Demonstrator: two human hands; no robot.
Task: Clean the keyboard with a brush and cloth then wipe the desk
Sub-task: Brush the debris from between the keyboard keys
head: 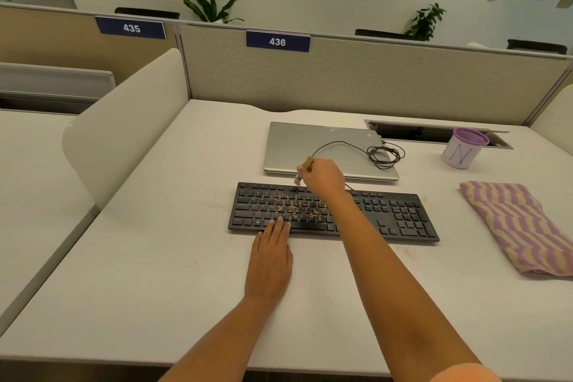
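my right hand (pixel 322 178) grips brush (pixel 307 164) at keyboard (pixel 403 214) far edge | left hand (pixel 269 263) flat, fingers straight on near edge | laptop (pixel 297 146) just behind | cloth (pixel 524 226) well apart right of keyboard

Single head cam — looks fwd and down, close over desk (pixel 155 257) and hands.

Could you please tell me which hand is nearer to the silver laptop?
Right. The right hand, gripping the brush, is at the front edge of the laptop; the left hand lies flat on the desk, fingers on the near edge of the keyboard.
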